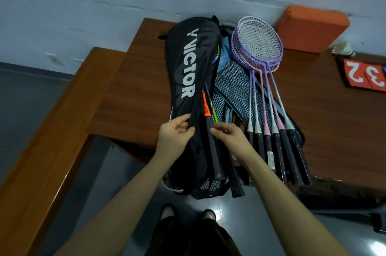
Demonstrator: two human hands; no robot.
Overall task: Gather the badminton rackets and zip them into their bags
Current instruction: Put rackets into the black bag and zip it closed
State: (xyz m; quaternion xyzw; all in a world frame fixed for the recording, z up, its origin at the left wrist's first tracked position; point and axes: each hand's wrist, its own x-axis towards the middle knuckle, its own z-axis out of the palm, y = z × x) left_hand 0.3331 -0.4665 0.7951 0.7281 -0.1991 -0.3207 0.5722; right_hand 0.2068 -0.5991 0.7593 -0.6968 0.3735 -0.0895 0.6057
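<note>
A black VICTOR racket bag [188, 72] lies lengthwise on the wooden table [133, 93], its lower end hanging over the front edge. Its right side gapes, showing an orange-shafted racket [206, 109] with a dark grip inside. My left hand [175, 134] pinches the bag's open edge near the handle end. My right hand [227, 136] pinches the opposite edge beside the racket grip. To the right, several purple and pink rackets [259, 47] lie stacked on a mesh-lined blue bag [229, 88].
An orange cushion [311, 28] rests against the wall at back right. A white shuttlecock [344, 49] and red number cards [363, 74] lie at the table's right. A lower wooden ledge [52, 130] runs along the left. My shoes [188, 214] stand on the grey floor.
</note>
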